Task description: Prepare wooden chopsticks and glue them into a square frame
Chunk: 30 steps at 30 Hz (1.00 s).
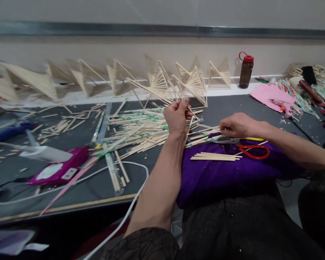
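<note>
My left hand point(178, 115) is closed, pinching a thin wooden chopstick point(194, 114) that slants between its fingers. Below and left of it lies a heap of chopsticks point(141, 126), many in clear wrappers with green print. My right hand point(237, 124) is curled at the right ends of some sticks; what its fingers hold, if anything, is hidden. Just under that hand, red-handled scissors point(254, 151) rest on a purple cloth point(216, 180). Several bare sticks point(215, 156) lie side by side on this cloth.
Twisted stick structures point(189, 85) line the wall. A brown bottle point(246, 72) stands at the back right, near a pink glue gun point(284, 106) on pink paper point(265, 94). On the left are a magenta power block point(62, 168), a white cable point(143, 180) and a blue tool point(11, 131).
</note>
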Motion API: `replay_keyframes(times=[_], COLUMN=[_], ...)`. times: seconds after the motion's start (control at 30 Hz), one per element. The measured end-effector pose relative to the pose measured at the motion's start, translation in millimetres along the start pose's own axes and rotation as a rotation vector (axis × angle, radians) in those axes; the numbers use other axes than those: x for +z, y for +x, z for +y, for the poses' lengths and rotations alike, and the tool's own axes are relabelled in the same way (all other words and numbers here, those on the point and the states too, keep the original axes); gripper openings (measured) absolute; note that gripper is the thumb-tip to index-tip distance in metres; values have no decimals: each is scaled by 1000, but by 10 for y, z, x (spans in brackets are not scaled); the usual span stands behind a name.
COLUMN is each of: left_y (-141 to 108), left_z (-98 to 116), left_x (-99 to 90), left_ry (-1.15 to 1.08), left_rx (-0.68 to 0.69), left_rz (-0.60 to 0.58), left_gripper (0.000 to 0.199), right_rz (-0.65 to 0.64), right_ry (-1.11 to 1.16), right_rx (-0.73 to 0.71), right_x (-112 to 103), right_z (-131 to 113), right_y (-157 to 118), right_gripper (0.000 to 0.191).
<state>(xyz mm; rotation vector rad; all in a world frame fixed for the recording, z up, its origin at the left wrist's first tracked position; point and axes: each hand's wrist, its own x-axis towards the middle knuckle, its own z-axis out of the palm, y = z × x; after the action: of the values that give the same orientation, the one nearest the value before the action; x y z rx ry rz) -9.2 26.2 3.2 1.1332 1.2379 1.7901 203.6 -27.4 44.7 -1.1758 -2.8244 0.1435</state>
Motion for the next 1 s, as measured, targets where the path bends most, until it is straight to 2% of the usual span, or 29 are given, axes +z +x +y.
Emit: replay_keyframes(times=[0.1,0.2,0.37,0.47,0.63,0.83,1.0], left_y=[-46,-63,4,34,68,117,95], left_z=[76,132,193,217,184,130,121], left_x=[-67,-168,-330,-371,-409,-468,-423], left_ry=[-48,-85,-187,-240,-210,-165,-178], left_rx=[38,59,64,55,55,69,84], left_rz=[33,82,199,251,248,220,167], left_gripper=[34,36,33,24,21,37,40], right_rz=[-130,-173,-66,-68,-70,-196,-29], right_ry=[-58,-75,-93,-126,-257,-255,-298], right_rx=[-81,-85,-16,-41,-66,-75,-166], right_x=[30,52,72,111,228,241,257], right_z=[-114,-142,-69,-117,-317,-356,-297], right_y=[-157,-116,283,541,802,809,889], right_gripper=[17,20,23,25,26,28,35])
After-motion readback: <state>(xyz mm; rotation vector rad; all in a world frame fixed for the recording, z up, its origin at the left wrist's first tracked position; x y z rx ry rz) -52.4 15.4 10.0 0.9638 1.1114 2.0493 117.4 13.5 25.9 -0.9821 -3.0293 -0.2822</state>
